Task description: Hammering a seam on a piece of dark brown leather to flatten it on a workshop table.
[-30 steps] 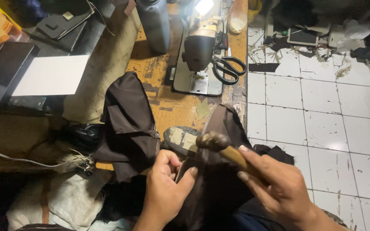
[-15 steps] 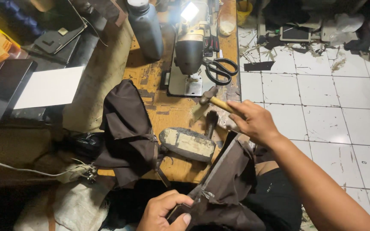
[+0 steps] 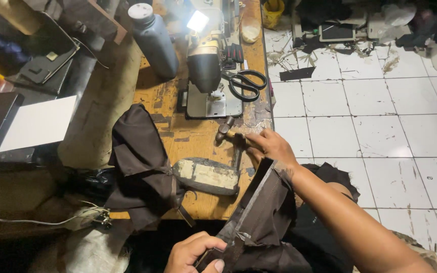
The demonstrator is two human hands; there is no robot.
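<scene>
Your right hand (image 3: 271,146) has its grip closed around the handle of a small hammer (image 3: 226,130), the head resting on the wooden bench (image 3: 188,136) just below the sewing machine (image 3: 206,76). Your left hand (image 3: 193,253), at six o'clock, pinches the lower edge of a dark brown leather piece (image 3: 264,212), which runs up toward your right wrist. At nine o'clock of the hammer head lies a worn oval block (image 3: 206,176), with a heap of dark fabric (image 3: 140,162) beyond it. Black scissors (image 3: 246,83) lie at one o'clock of the hammer, and a grey bottle (image 3: 153,40) at eleven.
</scene>
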